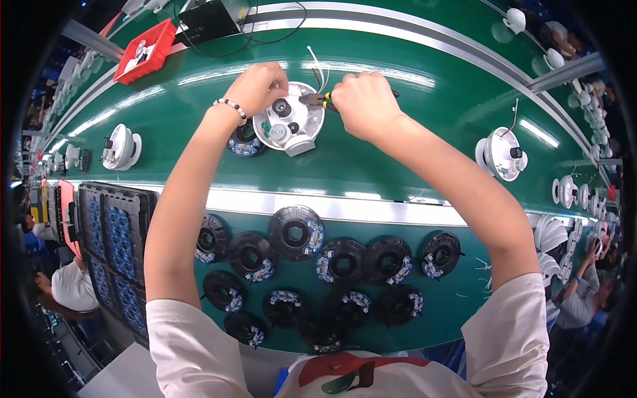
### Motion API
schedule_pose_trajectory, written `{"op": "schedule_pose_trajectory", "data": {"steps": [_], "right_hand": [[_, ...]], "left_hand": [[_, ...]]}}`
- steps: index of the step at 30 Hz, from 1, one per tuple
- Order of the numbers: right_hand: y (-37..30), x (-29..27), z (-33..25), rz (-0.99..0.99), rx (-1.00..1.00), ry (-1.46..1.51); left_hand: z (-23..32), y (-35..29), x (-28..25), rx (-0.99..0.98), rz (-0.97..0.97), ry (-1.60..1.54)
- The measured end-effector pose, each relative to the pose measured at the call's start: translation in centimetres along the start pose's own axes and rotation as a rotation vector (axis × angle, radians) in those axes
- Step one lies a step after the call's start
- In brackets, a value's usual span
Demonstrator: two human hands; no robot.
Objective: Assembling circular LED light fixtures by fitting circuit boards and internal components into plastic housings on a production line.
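A round white housing [304, 126] lies in front of me, its open face showing dark round parts and white and brown wires rising from its far edge. At its far left rim, the fingers of my left hand [257, 89] are closed in a pinch; what is between them is hidden. My right hand [367, 103] is wrapped round the handles of cutting pliers [312, 99] with yellow and black grips. Their jaws reach over the upper right part of the housing. A black disc with a blue circuit board [244, 146] lies partly under the housing's left side.
Several black discs with blue boards [296, 232] cover the near bench. Trays of blue boards [119, 235] stand at left. White housings [507, 154] [121, 147] sit on either side. A red bin [146, 53] and black box [209, 23] are at the back. Trimmed white pieces [483, 264] lie at right.
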State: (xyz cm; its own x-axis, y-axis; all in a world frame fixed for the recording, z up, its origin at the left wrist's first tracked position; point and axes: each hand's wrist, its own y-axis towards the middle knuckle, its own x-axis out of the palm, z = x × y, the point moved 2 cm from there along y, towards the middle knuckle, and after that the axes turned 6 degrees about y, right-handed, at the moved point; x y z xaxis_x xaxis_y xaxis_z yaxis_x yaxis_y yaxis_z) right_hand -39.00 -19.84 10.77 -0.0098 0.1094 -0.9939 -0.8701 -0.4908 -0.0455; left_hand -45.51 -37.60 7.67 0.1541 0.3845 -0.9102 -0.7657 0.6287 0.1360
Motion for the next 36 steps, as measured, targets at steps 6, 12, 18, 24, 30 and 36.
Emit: {"op": "schedule_pose_trajectory", "data": {"steps": [6,12,18,24,30,36], "right_hand": [[-1.3,0.1,1.5,-0.017,0.036,-0.043],[-1.9,-0.2,2.2,0.018,0.093,-0.148],[-2.6,-0.6,2.8,-0.032,0.120,-0.110],[-3.7,-0.2,3.9,0.020,0.119,-0.143],[-4.2,-1.9,3.4,-0.158,0.136,0.035],[-11.3,-4.0,9.7,0.341,0.412,0.273]], "left_hand": [[2.4,0.7,-0.3,0.017,-0.019,0.027],[4.1,1.6,-0.1,0.056,-0.008,0.027],[4.9,2.1,0.5,0.045,-0.039,0.020],[5.9,3.6,1.4,0.067,-0.049,0.014],[6.0,3.6,1.2,0.091,0.038,0.159],[18.4,-0.3,2.1,0.273,0.454,-0.308]]}}
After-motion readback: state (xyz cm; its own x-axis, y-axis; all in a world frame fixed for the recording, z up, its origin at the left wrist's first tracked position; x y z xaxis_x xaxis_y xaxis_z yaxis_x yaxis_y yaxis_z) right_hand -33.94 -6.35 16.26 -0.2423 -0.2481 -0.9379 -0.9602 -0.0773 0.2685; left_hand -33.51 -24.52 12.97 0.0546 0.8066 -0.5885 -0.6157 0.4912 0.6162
